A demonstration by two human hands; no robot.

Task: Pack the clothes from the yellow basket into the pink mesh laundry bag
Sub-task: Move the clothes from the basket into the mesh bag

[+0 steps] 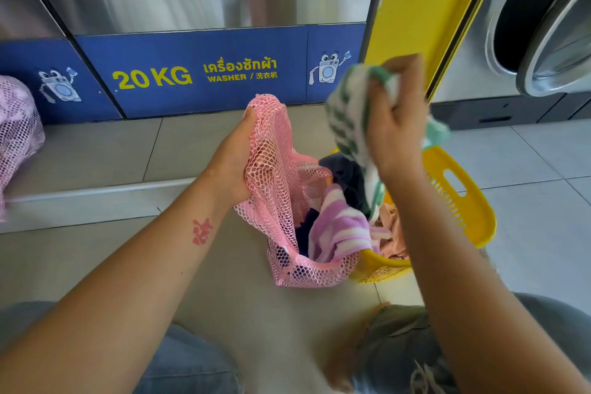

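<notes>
Left hand (235, 158) gripping pink mesh bag (287, 201), right hand (395, 128) clutching striped cloth (347, 115) (blurred)

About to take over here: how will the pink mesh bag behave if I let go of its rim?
The pink mesh bag looks floppy: only the left hand holds its mouth up, so it would likely collapse. Clothes already inside probably keep its bottom planted beside the yellow basket.

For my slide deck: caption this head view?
Left hand holds pink mesh bag open; right hand lifts green-striped cloth from yellow basket.
</notes>
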